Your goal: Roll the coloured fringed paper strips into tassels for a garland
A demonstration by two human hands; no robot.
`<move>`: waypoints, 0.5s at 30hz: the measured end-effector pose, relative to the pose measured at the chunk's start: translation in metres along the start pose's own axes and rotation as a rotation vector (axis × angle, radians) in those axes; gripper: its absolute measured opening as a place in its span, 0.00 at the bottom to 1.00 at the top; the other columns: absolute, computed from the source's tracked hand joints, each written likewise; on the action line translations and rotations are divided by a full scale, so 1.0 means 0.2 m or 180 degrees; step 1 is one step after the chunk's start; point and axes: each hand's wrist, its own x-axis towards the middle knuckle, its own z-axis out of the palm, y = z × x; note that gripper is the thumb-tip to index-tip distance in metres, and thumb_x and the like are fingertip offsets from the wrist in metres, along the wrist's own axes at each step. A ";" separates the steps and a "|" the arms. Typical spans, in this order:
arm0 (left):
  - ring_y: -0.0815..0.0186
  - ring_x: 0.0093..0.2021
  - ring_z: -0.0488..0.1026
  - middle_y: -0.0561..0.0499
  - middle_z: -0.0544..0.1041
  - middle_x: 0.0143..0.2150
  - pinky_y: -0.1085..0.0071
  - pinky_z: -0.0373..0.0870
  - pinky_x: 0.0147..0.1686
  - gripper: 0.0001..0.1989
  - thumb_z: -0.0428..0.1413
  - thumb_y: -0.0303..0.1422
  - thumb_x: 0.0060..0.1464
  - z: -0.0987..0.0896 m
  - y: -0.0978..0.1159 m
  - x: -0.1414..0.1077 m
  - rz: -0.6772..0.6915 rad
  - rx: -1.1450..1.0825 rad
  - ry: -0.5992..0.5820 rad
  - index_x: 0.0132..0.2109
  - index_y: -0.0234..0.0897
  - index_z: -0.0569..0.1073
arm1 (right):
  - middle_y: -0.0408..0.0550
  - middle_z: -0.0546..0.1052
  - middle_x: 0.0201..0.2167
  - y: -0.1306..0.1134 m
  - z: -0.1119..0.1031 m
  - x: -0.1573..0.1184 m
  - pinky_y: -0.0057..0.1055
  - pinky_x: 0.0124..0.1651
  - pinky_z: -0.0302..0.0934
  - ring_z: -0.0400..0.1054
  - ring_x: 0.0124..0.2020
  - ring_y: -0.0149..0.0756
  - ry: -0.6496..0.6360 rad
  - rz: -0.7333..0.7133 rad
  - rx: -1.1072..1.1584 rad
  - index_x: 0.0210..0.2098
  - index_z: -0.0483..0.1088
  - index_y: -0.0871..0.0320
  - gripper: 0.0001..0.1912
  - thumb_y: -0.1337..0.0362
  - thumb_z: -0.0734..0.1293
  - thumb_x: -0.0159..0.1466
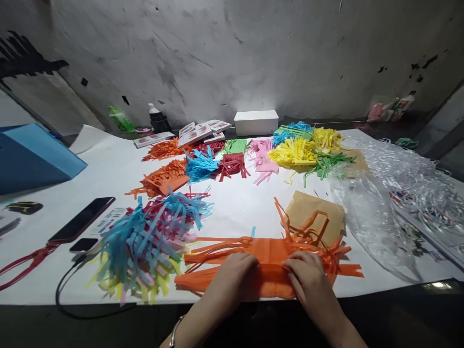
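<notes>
Orange tissue paper (270, 249), cut into fringe at both ends with a solid band across its middle, lies near the table's front edge. My left hand (237, 273) has its fingers curled over the left side of that band. On the right side, my right hand (308, 275) grips the band with bent fingers and thumb. A raised fold runs across the paper between both hands. My left fingertips are partly hidden. Left of the paper sits a heap of blue, red, pink and yellow fringed tissue (152, 237). Behind my right hand, orange strips overlap a brown paper envelope (313, 212).
Coloured fringe bundles (232, 165) line the back, before a white box (256, 123) and small flat boxes (199, 133). A phone (82, 220) and black cable (60, 282) lie left, near a blue box (32, 159). Clear plastic (377, 217) covers the right side.
</notes>
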 end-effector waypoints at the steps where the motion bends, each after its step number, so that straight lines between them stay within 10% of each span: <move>1: 0.60 0.42 0.76 0.48 0.82 0.40 0.69 0.67 0.41 0.09 0.53 0.23 0.60 -0.02 0.00 0.02 -0.0175 0.0081 -0.0014 0.40 0.38 0.77 | 0.46 0.76 0.36 -0.01 0.00 0.01 0.39 0.46 0.59 0.69 0.40 0.42 0.0014 0.0148 -0.0131 0.40 0.71 0.53 0.09 0.71 0.61 0.69; 10: 0.53 0.39 0.79 0.40 0.83 0.39 0.66 0.65 0.34 0.12 0.50 0.33 0.65 -0.06 0.02 0.24 -0.0830 0.0468 0.0121 0.38 0.36 0.77 | 0.48 0.74 0.27 0.03 0.11 0.16 0.41 0.41 0.56 0.67 0.32 0.44 0.0420 0.0409 -0.0937 0.33 0.70 0.55 0.10 0.69 0.61 0.69; 15: 0.54 0.39 0.80 0.41 0.83 0.39 0.67 0.65 0.33 0.13 0.49 0.33 0.64 -0.07 0.02 0.26 -0.0832 0.0547 0.0086 0.38 0.37 0.77 | 0.56 0.78 0.41 0.00 0.07 0.16 0.52 0.55 0.53 0.69 0.45 0.50 0.0683 0.0089 -0.1121 0.46 0.71 0.59 0.10 0.72 0.63 0.67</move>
